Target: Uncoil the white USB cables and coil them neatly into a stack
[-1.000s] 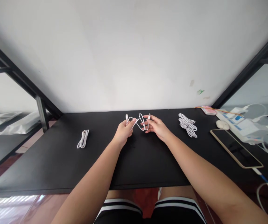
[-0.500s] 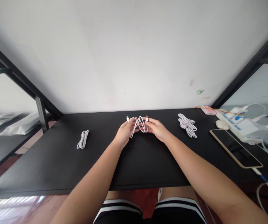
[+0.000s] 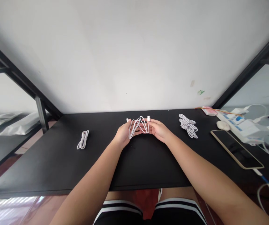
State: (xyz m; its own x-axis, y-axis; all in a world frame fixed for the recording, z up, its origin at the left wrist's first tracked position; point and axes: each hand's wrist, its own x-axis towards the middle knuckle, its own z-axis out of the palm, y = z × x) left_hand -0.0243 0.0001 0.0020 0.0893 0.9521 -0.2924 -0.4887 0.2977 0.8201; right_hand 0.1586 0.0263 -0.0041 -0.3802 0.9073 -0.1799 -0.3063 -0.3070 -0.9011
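Observation:
A white cable (image 3: 138,125) lies in several loops across the fingers of both hands, above the black table (image 3: 97,172). My left hand (image 3: 124,132) is closed on its left loops, with one white plug standing up beyond the thumb. At the other end, my right hand (image 3: 158,128) pinches the cable near its second plug. The fingers of both hands meet or overlap beneath the loops. To the left on the table rests a small coiled white cable (image 3: 83,140). Right of my right hand sits a larger tied bundle of white cables (image 3: 188,126).
At the right are a phone (image 3: 237,149) plugged into a cord, a white earbud case (image 3: 223,125), a power strip (image 3: 240,126) with chargers, and a pink box (image 3: 209,111). Plastic bags (image 3: 22,125) lie beyond the black frame at left.
The loops between my hands have spread wider and more of them show. The right plug has turned and now shows its white side. The other cables have not moved.

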